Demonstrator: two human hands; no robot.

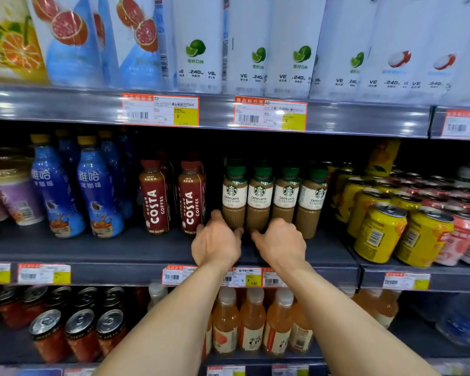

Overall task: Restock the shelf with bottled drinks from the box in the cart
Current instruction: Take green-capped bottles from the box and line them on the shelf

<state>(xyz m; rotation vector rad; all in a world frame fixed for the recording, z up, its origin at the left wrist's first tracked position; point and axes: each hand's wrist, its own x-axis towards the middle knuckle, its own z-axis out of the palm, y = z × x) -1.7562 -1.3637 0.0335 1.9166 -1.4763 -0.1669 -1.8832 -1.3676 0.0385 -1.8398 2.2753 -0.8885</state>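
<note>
Standing upright, green-capped latte bottles [258, 199] of tan coffee; left hand [216, 241] and right hand [281, 244] loosely cupped at their bases

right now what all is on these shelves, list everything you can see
Tall cartons: a row, white with lime, grapefruit, orange and lychee prints, top shelf.
Blue coffee bottles: two in front, more behind, blue with yellow caps, middle shelf left.
Costa coffee bottles: two in front, more behind, dark red, middle shelf.
Starbucks caffe latte bottles: four in front, more behind, tan with green caps, middle shelf centre.
Yellow cans: several, middle shelf right.
Pink cans: several, far right.
Orange drink bottles: four or so, white caps, bottom shelf.
Red cans: several, silver tops, bottom shelf left.
Price tags: orange and yellow, shelf edges.
Left hand: at latte bottle bases.
Right hand: beside it.
</note>
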